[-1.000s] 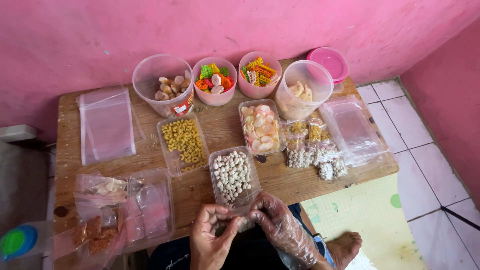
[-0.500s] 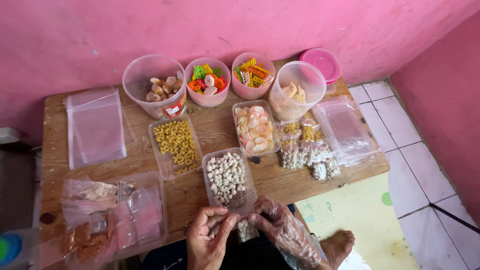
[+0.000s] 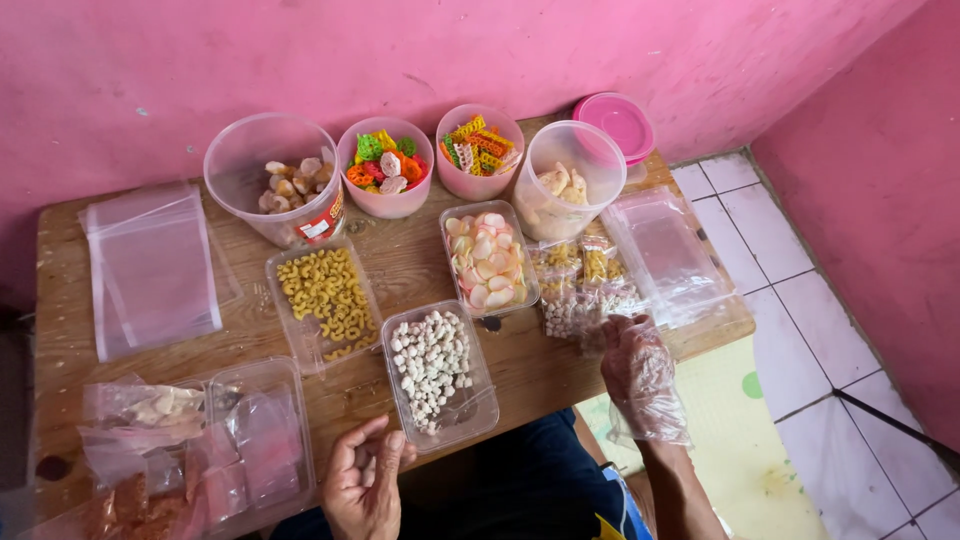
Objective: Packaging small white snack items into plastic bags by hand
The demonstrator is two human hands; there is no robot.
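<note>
My right hand (image 3: 638, 372), in a clear plastic glove, reaches to the table's front right edge. Its fingertips rest on the pile of small filled snack bags (image 3: 575, 290). The glove and fingers hide whether a bag is still pinched in them. My bare left hand (image 3: 364, 484) hovers below the table's front edge with fingers loosely curled and nothing in it. It is nearest to the clear tray of small white pieces (image 3: 433, 366). Beyond that tray stand a tray of yellow curls (image 3: 322, 295) and a tray of pink and white crackers (image 3: 486, 255).
Several round tubs of snacks line the back by the pink wall, with a pink lid (image 3: 614, 121) at the right end. Stacks of empty clear bags lie at the left (image 3: 150, 268) and right (image 3: 668, 250). More filled bags and a tray (image 3: 262, 440) sit front left. Tiled floor is right.
Both hands were together at my lap on a small bag of white pieces. The right hand has since moved up and right to the bag pile, and the left hand is empty.
</note>
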